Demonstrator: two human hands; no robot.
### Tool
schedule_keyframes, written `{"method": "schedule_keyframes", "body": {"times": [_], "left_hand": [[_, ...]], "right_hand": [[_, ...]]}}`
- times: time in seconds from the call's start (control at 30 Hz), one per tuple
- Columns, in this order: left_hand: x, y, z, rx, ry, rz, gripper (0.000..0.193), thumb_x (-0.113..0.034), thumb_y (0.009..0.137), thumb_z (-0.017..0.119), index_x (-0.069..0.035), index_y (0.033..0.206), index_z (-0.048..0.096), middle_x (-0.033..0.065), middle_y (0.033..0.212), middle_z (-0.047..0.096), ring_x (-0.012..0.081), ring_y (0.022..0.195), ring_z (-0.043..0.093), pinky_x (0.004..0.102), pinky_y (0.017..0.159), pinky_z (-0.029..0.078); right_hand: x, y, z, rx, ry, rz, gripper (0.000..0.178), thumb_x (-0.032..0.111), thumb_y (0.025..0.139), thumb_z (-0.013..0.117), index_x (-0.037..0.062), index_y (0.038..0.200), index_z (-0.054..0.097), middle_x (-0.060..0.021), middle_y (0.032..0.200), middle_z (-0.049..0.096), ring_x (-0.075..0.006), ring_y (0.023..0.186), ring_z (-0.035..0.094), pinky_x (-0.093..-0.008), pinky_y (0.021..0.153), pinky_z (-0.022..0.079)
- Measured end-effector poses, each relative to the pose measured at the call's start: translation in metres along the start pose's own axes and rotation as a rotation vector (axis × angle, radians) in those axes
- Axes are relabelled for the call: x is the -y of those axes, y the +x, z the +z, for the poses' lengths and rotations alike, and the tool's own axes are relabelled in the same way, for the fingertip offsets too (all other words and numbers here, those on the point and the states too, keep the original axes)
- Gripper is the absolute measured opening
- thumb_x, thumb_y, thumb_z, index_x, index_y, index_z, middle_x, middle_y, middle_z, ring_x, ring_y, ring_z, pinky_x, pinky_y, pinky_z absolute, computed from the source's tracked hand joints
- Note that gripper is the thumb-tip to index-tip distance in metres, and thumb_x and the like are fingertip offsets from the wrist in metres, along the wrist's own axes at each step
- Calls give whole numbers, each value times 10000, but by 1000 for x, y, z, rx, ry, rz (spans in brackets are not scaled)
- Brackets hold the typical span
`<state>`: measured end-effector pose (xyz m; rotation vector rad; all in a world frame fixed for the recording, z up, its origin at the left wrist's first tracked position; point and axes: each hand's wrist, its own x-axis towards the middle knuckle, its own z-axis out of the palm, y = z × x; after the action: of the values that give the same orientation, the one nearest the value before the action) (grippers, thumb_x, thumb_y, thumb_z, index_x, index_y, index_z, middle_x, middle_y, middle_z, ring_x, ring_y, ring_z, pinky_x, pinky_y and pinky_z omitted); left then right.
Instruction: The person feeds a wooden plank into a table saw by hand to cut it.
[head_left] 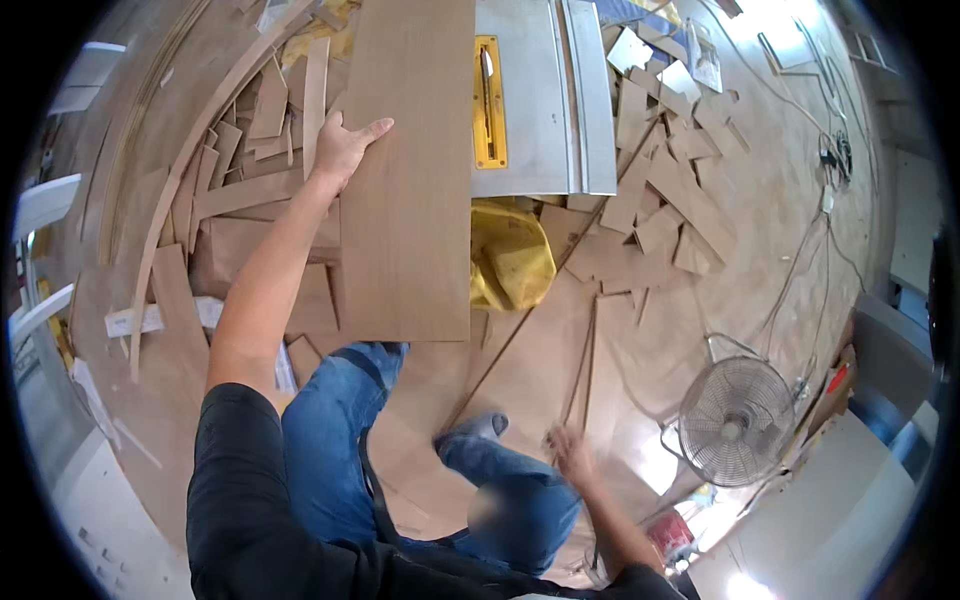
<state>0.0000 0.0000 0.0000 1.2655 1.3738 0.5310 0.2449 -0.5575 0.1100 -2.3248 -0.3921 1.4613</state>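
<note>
A wide light-brown wooden board (410,200) lies lengthwise in front of me, along the left side of a grey metal table saw (540,110). My left hand (343,148) grips the board's left edge, thumb on top and the other fingers hidden beneath. A yellow insert plate (487,145) with a narrow blade slot is set into the saw's top. Low on my right, my right hand (572,455) is closed at the near end of a thin wooden strip (592,350); its fingers are slightly blurred. A dark line beside the strip may be a shadow or a second strip.
Wood offcuts (690,200) are heaped right of the saw; more scraps (265,110) lie left of the board. A yellow bag (510,255) hangs below the saw. A round floor fan (737,420) stands at right, near cables (825,200). A long curved strip (165,220) lies far left.
</note>
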Motion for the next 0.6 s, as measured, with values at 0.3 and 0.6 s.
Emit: {"method": "schedule_keyframes", "body": {"times": [0.3,0.6], "left_hand": [[57,68,15,-156,178,194,949,-524,776,888,148,1320,497,256,1268,650,293,1166,653,409,964,544],[61,71,23,-280,272,121,1186,-585,790,847,208,1485,305,350,1461,498,365,1373,522,410,1116,444]], "right_hand": [[157,268,-33,-494,-220,-870,276,246,1057,572,-18,1040,652,-168,969,665,-254,879,629,-369,769,515],[433,450,-39,-694,-502,-1437,485,342,1004,618,3,1343,550,-260,1356,577,-448,1273,539,-508,1060,441]]}}
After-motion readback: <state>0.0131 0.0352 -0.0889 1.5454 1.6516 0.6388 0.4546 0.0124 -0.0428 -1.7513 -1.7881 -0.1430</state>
